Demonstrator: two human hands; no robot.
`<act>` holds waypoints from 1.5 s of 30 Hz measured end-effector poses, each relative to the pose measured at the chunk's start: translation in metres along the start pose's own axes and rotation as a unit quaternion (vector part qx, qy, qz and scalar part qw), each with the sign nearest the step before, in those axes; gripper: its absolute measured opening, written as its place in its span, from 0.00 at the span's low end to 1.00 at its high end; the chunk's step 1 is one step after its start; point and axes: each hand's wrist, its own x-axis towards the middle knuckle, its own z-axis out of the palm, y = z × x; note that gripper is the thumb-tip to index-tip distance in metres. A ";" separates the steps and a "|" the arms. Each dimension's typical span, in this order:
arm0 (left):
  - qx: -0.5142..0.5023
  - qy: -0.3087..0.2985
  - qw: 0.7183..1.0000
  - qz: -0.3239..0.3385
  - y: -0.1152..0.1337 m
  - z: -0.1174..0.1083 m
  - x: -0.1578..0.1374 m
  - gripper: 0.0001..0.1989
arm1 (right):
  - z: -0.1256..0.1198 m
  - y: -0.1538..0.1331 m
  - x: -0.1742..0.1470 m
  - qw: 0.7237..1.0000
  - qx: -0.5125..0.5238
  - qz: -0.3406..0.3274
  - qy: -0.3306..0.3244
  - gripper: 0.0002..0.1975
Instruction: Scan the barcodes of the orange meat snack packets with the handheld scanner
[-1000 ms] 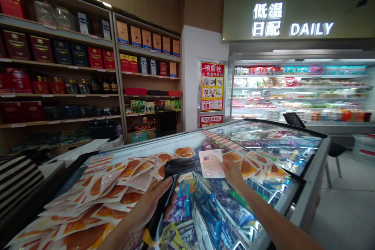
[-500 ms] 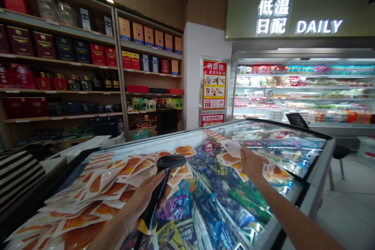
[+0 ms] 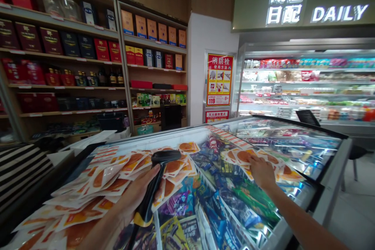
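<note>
My left hand point(image 3: 139, 191) is wrapped round the handle of a black and yellow barcode scanner point(image 3: 165, 156), its head over the packets on the freezer's glass top. Toward the right side, my right hand point(image 3: 263, 172) has its fingers curled at the edge of a flat food packet point(image 3: 243, 156) showing a round orange-brown piece. That packet lies in a small row with similar packets point(image 3: 285, 170). A large overlapping heap of the same packets point(image 3: 102, 181) spreads beneath and left of my left hand. Fingertips of the right hand are partly hidden.
Through the chest freezer's glass, bagged goods point(image 3: 243, 203) in blue, green and purple show. A dark frame edge point(image 3: 319, 191) bounds the glass at right. Black-and-white striped fabric point(image 3: 20, 179) is at left, a dark chair point(image 3: 307, 118) at right. Shelves point(image 3: 96, 62) and a refrigerated display point(image 3: 304, 82) stand behind.
The packet in my right hand, raised with its pale side showing before, now lies lower with its printed side up. My view has shifted slightly left and down; the scanner stays in my left hand.
</note>
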 end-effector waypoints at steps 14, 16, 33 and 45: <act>-0.028 0.055 0.998 0.003 0.007 -0.017 0.005 0.18 | -0.035 -0.203 0.043 0.901 0.370 -0.203 -0.102 0.20; -0.031 0.065 0.997 -0.001 0.007 -0.018 0.006 0.18 | -0.032 -0.211 0.043 0.897 0.369 -0.212 -0.121 0.19; -0.003 -0.022 1.000 0.019 0.004 -0.001 -0.003 0.21 | -0.031 -0.121 0.018 0.929 0.370 -0.023 -0.013 0.18; -0.025 -0.113 0.993 -0.002 -0.007 0.029 -0.018 0.18 | -0.019 -0.071 -0.001 0.906 0.423 0.031 -0.001 0.16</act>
